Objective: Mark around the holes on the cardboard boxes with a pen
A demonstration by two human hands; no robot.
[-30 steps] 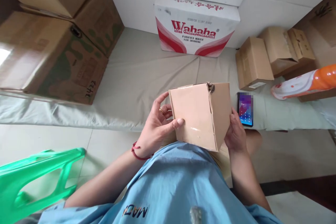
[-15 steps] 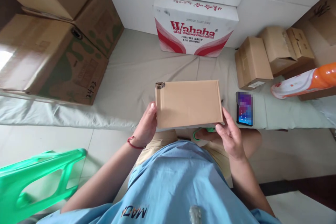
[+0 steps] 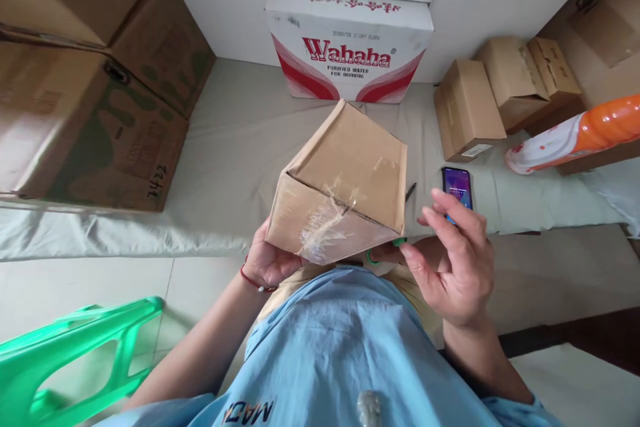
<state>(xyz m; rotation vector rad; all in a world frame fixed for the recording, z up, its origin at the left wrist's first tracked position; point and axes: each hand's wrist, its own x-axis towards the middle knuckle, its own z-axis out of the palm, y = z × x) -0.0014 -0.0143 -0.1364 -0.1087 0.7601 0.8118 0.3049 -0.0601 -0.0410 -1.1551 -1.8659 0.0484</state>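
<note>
A brown cardboard box (image 3: 350, 160) is tilted above the front edge of the table, one corner pointing away from me. Clear, crumpled tape (image 3: 320, 230) covers part of its near side. My left hand (image 3: 273, 257) grips the box from below at its left end, with some fingers hidden underneath. Just off the box's right side is my right hand (image 3: 453, 257), its fingers apart and bent, with nothing in them. Behind those fingers a phone (image 3: 457, 185) with a lit screen lies on the table, partly covered. A dark pen-like stick (image 3: 411, 191) rests beside the box.
A white and red Wahaba water carton (image 3: 350, 47) stands at the back. Large cartons (image 3: 60, 120) are stacked at left; small boxes (image 3: 467, 107) and an orange-and-white bottle-like object (image 3: 575, 133) sit at right. A green plastic stool (image 3: 120, 340) stands on the floor at left.
The box has turned and tipped, so its taped side now shows. My right hand has let go and moved right, while my left hand has slid underneath the box.
</note>
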